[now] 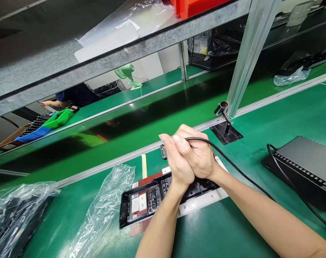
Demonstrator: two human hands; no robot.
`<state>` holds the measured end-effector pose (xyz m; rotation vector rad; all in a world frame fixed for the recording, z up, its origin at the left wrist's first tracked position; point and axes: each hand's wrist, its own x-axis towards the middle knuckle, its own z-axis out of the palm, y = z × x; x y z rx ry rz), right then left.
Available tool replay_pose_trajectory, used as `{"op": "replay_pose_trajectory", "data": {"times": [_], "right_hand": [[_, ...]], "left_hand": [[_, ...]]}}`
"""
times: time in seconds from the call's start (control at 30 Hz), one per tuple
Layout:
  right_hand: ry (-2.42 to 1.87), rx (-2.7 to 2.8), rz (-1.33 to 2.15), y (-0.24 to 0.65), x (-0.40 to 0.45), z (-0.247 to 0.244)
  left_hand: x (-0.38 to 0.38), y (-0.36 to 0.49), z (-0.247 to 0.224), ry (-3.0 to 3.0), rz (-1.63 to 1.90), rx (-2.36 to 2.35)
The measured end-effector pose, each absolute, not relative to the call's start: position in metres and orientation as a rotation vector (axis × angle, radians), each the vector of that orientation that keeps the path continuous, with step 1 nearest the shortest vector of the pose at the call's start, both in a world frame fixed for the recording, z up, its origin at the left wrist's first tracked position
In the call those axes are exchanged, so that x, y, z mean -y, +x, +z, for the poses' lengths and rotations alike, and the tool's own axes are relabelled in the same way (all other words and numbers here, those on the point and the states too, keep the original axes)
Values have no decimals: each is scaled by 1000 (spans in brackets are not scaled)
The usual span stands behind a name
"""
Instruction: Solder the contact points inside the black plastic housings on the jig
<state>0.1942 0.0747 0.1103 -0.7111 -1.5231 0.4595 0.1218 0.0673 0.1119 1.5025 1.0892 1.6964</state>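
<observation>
My two hands are pressed together above a black plastic housing (149, 200), which lies in a white and reddish fixture (200, 205) on the green bench. My right hand (199, 154) is closed round something I cannot make out; a black cable (232, 163) comes out at its top and runs right, over my forearm. Against it my left hand (178, 161) is closed, its thumb up beside the right thumb; what its fingers grip is hidden. Part of the housing is hidden under my hands. Just behind them sits a small dark tray of screws (163, 152).
Clear plastic film (103, 204) and wrapped black parts (15, 218) lie to the left. On the right are a metal holder (223, 107) and a grey-black device (307, 165) with a cable. A metal shelf (120, 53) crosses above; beyond the belt, a person's arm (54, 103) shows.
</observation>
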Motion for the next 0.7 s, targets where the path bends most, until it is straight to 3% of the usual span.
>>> {"op": "replay_pose_trajectory", "data": {"times": [0.7], "right_hand": [[-685, 1532, 488, 194, -75, 109]], "left_hand": [[-65, 121, 113, 1450, 1675, -1048]]}}
